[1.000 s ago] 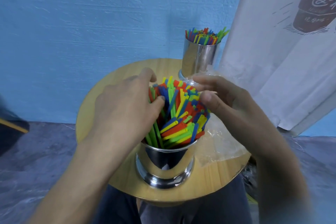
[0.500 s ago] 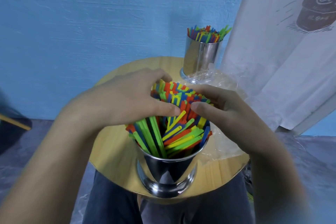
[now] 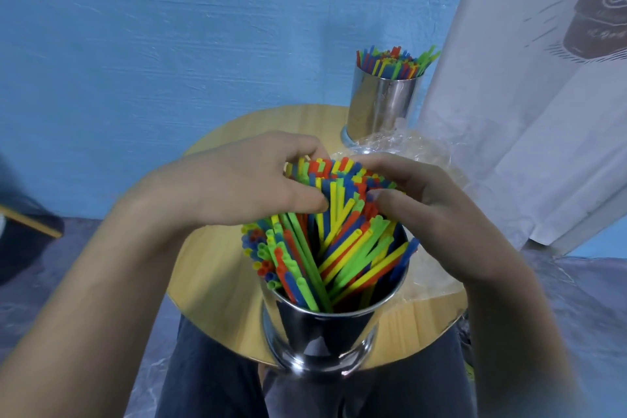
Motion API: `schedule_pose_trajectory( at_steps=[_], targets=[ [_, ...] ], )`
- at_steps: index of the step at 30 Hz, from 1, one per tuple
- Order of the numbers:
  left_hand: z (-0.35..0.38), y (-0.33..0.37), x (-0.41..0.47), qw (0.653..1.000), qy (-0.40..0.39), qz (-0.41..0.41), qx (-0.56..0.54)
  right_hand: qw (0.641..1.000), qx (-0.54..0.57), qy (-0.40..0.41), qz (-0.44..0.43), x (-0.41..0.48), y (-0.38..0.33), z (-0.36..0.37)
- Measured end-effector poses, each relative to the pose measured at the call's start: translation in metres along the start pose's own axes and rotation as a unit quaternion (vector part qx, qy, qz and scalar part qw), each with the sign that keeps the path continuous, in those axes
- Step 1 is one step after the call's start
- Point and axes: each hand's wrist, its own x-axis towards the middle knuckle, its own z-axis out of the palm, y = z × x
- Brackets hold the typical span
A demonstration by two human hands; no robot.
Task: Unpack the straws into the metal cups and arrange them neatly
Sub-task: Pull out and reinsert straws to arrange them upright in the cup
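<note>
Two hands work one bundle: the left hand [image 3: 237, 187] and the right hand [image 3: 431, 214] curl their fingers [image 3: 298, 200] and thumbs round the tops of the coloured straws [image 3: 339, 248], which stand in the near metal cup [image 3: 322, 332] on the worktop [image 3: 217, 282]. Step in hand: gathering and straightening. The next move probably calls for squeezing the splayed stems upright, though the far fingertips are hidden. Compared with half a second earlier, more straws lean over the left rim.

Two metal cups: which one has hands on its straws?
The near cup, closest to the camera: left hand and right hand grip its splayed straws. The far cup, by the white cloth, has no hand on it.
</note>
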Motion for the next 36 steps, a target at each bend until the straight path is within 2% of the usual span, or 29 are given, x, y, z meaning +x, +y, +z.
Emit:
schedule_pose_trajectory(
  at_steps=[6,15,19,28,36],
  targets=[
    [0.014,-0.002,0.003,0.996,0.064,0.010,-0.054,1.000,0.006,0.008,0.005,-0.001,-0.008,0.001],
    [0.017,-0.005,-0.002,0.991,0.072,0.019,-0.113,1.000,0.011,0.027,0.001,-0.001,-0.007,-0.001],
    [0.018,-0.006,-0.002,0.989,0.082,0.036,-0.116,0.999,0.024,0.026,0.009,-0.003,-0.007,-0.002],
    [0.017,-0.008,-0.004,0.985,0.082,0.133,-0.079,0.999,0.024,0.048,0.007,-0.003,-0.004,0.001],
    [0.016,-0.007,-0.003,0.981,0.101,0.158,-0.038,0.997,0.044,0.059,0.000,-0.003,-0.004,0.002]
  ],
)
